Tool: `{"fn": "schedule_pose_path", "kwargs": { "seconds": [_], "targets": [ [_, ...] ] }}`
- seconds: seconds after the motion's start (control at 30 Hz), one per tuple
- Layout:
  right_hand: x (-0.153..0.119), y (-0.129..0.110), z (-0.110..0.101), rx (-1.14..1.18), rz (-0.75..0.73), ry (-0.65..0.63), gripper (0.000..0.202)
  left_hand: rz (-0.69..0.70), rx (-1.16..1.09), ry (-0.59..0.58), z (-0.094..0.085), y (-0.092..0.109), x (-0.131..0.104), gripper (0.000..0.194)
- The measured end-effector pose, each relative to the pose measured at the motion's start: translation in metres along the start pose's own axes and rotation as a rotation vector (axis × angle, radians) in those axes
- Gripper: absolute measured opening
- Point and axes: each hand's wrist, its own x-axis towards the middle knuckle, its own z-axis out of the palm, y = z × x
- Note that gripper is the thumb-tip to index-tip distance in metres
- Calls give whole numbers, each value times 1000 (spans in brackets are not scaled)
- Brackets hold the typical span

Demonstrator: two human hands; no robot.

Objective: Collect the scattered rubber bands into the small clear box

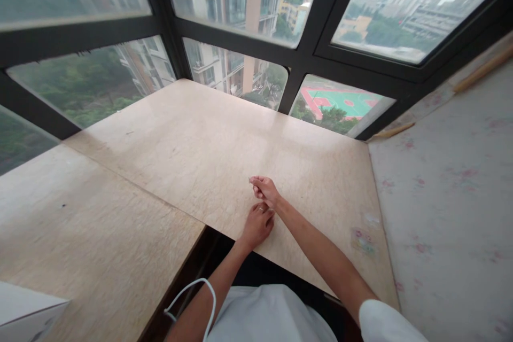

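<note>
My right hand (264, 190) is raised just above the pale countertop (208, 149), its thumb and index finger pinched on a tiny, thin item (250, 179) too small to name. Directly below and nearer to me, my left hand (258, 225) rests by the counter's front edge. Its fingers are curled together, partly behind the right wrist, and a small shiny ring-like band (262, 208) shows at one finger. Whatever the left fingers may hold is hidden.
A clear plastic packet with coloured bits (363, 240) lies at the right, near the floral wall (436, 197). A white box (30, 310) stands at lower left. A white cable (200, 282) loops by my left forearm. Dark window frames (240, 29) border the counter's back.
</note>
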Motion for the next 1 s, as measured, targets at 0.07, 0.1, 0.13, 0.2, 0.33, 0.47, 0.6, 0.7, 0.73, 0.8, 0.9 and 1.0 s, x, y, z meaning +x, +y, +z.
{"fn": "schedule_pose_path", "kwargs": {
  "seconds": [0.07, 0.1, 0.13, 0.2, 0.33, 0.47, 0.6, 0.7, 0.73, 0.8, 0.9, 1.0],
  "targets": [
    [-25, 3, -20, 138, 14, 63, 36, 22, 9, 11, 1, -1, 0, 22],
    [-38, 5, -31, 197, 19, 98, 36, 38, 16, 14, 2, -1, 0, 23],
    [-52, 7, -43, 249, 22, 137, 35, 52, 24, 16, 2, -2, 0, 23],
    [-82, 14, -67, 332, 27, 221, 35, 71, 45, 19, 3, -3, 0, 23],
    [-146, 29, -111, 426, 23, 424, 35, 89, 68, 39, 5, -6, 1, 22],
    [-209, 43, -146, 462, 4, 629, 36, 96, 77, 43, 7, -7, 4, 23],
    [-257, 52, -177, 405, -1, 900, 39, 101, 82, 47, 6, -7, 5, 24],
    [-277, 54, -198, 264, -26, 1067, 42, 113, 95, 47, 7, -8, 6, 24],
    [-281, 54, -204, 201, -27, 1100, 42, 116, 99, 45, 7, -8, 6, 24],
    [-285, 54, -214, 60, -10, 1125, 42, 122, 103, 47, 8, -9, 7, 25],
    [-284, 53, -225, -200, 70, 1069, 36, 129, 100, 48, 8, -10, 7, 25],
    [-280, 52, -233, -538, 261, 955, 23, 123, 95, 45, 9, -10, 7, 26]
  ]
}}
